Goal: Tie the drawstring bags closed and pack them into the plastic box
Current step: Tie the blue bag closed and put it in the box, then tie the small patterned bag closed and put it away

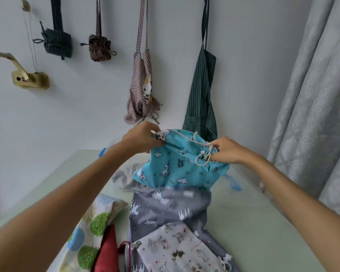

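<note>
A turquoise unicorn-print drawstring bag (177,165) is held up above the table. My left hand (143,137) grips the left end of its gathered mouth. My right hand (227,150) pinches the right end, where the white cord (201,152) hangs in a loop. Below it lie a grey unicorn bag (165,209), a white cat-print bag (177,252), a tree-print bag (90,226) and a red bag (106,250). The clear plastic box (124,173), with blue clips, stands behind the held bag, mostly hidden.
The pale green table (263,222) meets a white wall at the back. Aprons and small striped bags hang on the wall, among them a green striped apron (202,95). A grey curtain (312,95) hangs at the right. A brass handle (26,75) is fixed at the left.
</note>
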`<state>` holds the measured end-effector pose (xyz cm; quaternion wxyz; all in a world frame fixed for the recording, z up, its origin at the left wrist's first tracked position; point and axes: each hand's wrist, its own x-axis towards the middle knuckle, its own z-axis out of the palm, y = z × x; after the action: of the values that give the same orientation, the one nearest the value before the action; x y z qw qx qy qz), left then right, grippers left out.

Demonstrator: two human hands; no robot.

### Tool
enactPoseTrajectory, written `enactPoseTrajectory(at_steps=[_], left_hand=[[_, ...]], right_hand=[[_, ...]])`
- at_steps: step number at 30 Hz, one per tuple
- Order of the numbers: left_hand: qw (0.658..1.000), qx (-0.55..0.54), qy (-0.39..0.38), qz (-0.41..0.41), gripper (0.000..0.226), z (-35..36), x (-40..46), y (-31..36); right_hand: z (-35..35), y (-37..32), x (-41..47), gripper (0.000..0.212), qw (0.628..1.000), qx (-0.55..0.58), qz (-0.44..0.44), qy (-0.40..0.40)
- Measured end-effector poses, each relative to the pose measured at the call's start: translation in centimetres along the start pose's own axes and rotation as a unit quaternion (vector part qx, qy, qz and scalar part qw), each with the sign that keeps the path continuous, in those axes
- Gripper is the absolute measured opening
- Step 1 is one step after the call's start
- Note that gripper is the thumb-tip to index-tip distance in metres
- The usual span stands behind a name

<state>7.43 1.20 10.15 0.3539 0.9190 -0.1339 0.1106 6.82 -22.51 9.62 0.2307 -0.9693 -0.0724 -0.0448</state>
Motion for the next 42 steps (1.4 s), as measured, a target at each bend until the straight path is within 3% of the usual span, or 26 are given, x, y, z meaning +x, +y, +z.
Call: enactPoseTrajectory(at_steps=[5,8,11,14,17,19,20,22,23,25,27,31,35,37,40,42], left_hand=[[0.998,-0.012,0.065,0.009,0.015,-0.2,0.5,0.2],[0.982,-0.165,0.095,-0.012,0.009,-1.3,1.4,1.2],[0.936,-0.323,0.136,-0.029,0.011,-3.0,3.0,2.6],[0.921,-0.314,0.23,-0.013,0.009,-4.3,5.6,2.4],[0.929,-0.205,0.307,0.009,0.009,-3.6,6.9,0.3],[0.959,-0.099,0.267,-0.006,0.02,-1.7,7.2,-2.5],[0.979,-0.041,0.198,-0.03,0.025,-0.6,7.2,-4.1],[0.994,0.071,0.049,-0.071,0.04,1.5,6.7,-7.1],[0.991,0.116,0.02,-0.056,0.048,2.2,6.6,-8.1],[0.987,0.156,0.019,0.026,0.055,3.1,6.3,-8.7],[0.981,0.174,-0.019,0.085,0.048,3.9,6.0,-8.3],[0.951,0.274,-0.138,0.024,0.049,5.8,5.7,-8.7],[0.936,0.328,-0.128,-0.013,0.053,6.2,5.7,-8.4],[0.936,0.34,-0.089,-0.004,0.052,6.3,5.4,-7.9],[0.941,0.32,0.084,0.075,0.035,6.8,2.9,-7.5],[0.948,0.265,0.126,0.121,0.024,7.2,-0.3,-7.1]], right_hand=[[-0.9,-0.7,0.2,0.031,0.993,0.087,-0.012,0.08],[-1.3,-2.1,1.3,0.034,0.971,0.171,-0.024,0.164],[-1.4,-4.3,3.5,0.025,0.934,0.202,-0.053,0.291],[-0.6,-6.2,6.1,0.02,0.889,0.199,-0.101,0.4],[1.8,-6.6,8.0,0.02,0.865,0.177,-0.148,0.445],[4.5,-5.4,9.1,0.009,0.905,0.089,-0.137,0.392],[6.1,-4.4,9.7,0.013,0.942,0.036,-0.115,0.313],[9.3,-2.3,10.8,0.034,0.996,-0.006,-0.047,0.072],[10.4,-1.6,11.1,0.042,1.0,0.008,-0.012,-0.021],[11.4,-1.2,11.4,0.045,0.997,0.014,0.013,-0.074],[11.4,-1.1,11.2,0.043,0.999,-0.019,-0.009,-0.049],[11.8,-1.1,9.6,0.042,0.988,-0.097,-0.102,0.056],[12.4,-0.4,8.0,0.042,0.989,-0.098,-0.109,0.011],[12.3,-0.3,7.4,0.041,0.985,-0.113,-0.124,0.048],[12.5,0.3,5.0,0.04,0.958,-0.089,-0.188,0.196],[12.9,1.0,1.8,0.032,0.948,-0.049,-0.212,0.23]])
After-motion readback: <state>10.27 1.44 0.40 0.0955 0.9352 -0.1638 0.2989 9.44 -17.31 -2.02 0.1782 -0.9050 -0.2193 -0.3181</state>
